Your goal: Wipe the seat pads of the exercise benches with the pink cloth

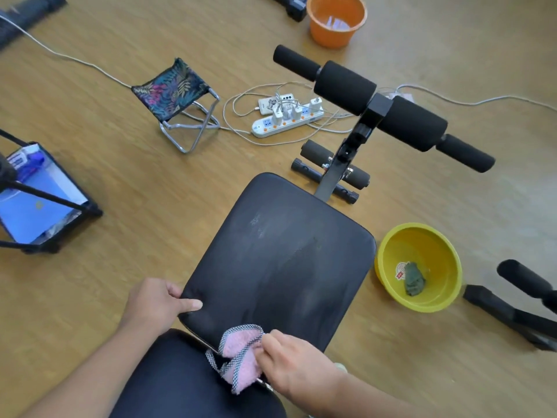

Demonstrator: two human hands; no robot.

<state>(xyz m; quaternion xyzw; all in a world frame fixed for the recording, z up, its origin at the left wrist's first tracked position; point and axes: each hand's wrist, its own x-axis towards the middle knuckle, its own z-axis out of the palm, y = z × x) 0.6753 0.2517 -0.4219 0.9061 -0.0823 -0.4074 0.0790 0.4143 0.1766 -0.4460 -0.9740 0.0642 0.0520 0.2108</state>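
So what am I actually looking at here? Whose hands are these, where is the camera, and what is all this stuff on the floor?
There is no machine here: a person wears a camera on the head, so you look down at their own two hands. The left hand grips the near left edge of a black seat pad on an exercise bench. The right hand holds a pink cloth at the pad's near end, where it meets a second black pad.

Beyond the seat are the bench's black foam rollers. On the wooden floor lie a yellow basin with a dark rag inside, an orange bucket, a small folding stool and a white power strip with chargers and cables.
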